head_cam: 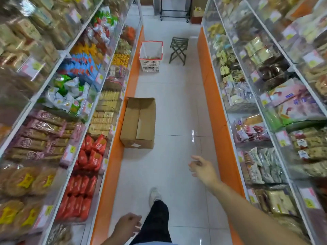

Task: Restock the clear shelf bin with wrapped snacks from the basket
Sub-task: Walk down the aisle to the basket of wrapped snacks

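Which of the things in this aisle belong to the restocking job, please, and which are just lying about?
Belongs to the job:
white basket with red rim
clear shelf bins of wrapped snacks
left hand, empty
right hand, empty

Just lying about:
open cardboard box
green folding stool
black wheeled rack

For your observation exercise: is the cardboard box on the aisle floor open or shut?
Open. The cardboard box has no top closing it, so its bare brown inside shows.

White tiled floor point(177, 106) between orange-based shelving point(219, 121)

Bright even light, floor glare, blurred bowed edges
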